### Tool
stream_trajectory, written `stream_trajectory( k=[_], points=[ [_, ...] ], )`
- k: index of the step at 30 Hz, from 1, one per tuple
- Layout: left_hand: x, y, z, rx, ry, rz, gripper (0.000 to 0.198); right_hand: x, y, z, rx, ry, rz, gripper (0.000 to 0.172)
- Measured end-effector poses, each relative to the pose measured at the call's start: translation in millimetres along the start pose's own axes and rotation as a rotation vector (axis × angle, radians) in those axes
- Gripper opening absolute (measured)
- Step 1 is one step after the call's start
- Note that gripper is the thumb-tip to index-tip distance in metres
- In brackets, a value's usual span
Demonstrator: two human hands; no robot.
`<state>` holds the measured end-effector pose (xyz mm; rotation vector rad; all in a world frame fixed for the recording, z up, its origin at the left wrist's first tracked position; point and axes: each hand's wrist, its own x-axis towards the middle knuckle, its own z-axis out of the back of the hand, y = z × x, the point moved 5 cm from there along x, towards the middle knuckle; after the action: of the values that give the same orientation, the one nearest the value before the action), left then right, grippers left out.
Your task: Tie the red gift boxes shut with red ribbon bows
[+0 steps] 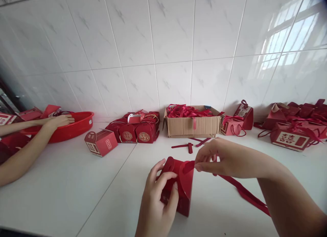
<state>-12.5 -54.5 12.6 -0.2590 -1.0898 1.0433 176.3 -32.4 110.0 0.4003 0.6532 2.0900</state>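
A small red paper gift box (182, 187) stands on the white tiled surface in front of me. My left hand (157, 196) is closed around its left side, thumb and fingers gripping it. My right hand (219, 157) pinches the end of a dark red ribbon (245, 192) right at the box's curved top flap. The ribbon trails away to the right, under my right forearm.
An open cardboard box (192, 126) full of red ribbons stands by the wall, loose ribbon pieces (189, 145) before it. Finished red boxes (139, 129) sit left of it, one (100, 142) apart, several more (291, 135) at the right. Another person's hands (60, 120) reach a red basin (76, 125).
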Motion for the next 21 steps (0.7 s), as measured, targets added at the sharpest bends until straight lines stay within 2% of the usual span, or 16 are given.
stream_trajectory(
  k=[4,8,14,21],
  points=[
    [-2,-9,2.4,0.157,-0.055,-0.089,0.021,0,-3,0,-0.022,-0.002,0.006,0.025],
    [-4,-19,0.1,0.210,-0.095,-0.174,0.029,1,-7,-1,-0.025,0.016,-0.025,0.025],
    [-7,-13,-12.5,0.079,-0.071,-0.101,0.036,-2,-8,-2,-0.009,0.076,-0.056,0.028],
    [-8,-16,-12.2,0.162,-0.069,-0.133,0.038,-2,-4,-5,-0.002,0.127,-0.025,0.030]
  ],
)
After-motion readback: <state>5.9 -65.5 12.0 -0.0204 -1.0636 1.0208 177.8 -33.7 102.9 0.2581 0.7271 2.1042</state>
